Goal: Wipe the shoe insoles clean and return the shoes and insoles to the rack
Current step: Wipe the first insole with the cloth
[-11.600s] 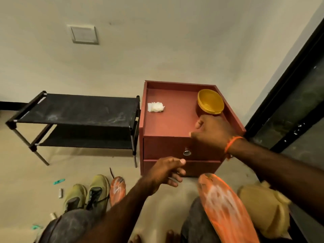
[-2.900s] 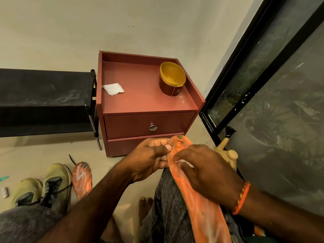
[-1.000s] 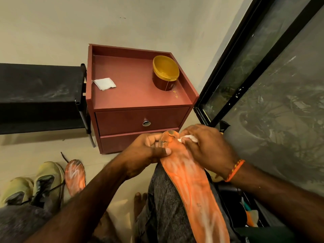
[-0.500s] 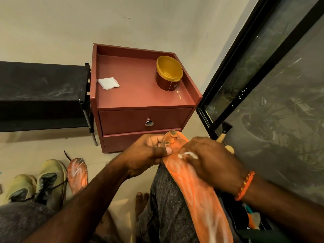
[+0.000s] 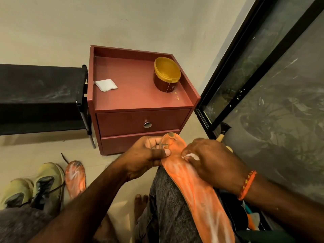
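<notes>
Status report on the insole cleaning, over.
Left hand pinches the orange insole near its top. Right hand presses a white wipe onto it. Second insole and shoes on the floor. Nothing in the way.

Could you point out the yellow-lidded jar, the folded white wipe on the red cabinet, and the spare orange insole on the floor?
Dark red jar with yellow lid (image 5: 167, 71), head view: middle of the lid.
Folded white wipe (image 5: 106, 85), head view: its centre.
Spare orange insole on the floor (image 5: 75, 178), head view: its middle.
</notes>
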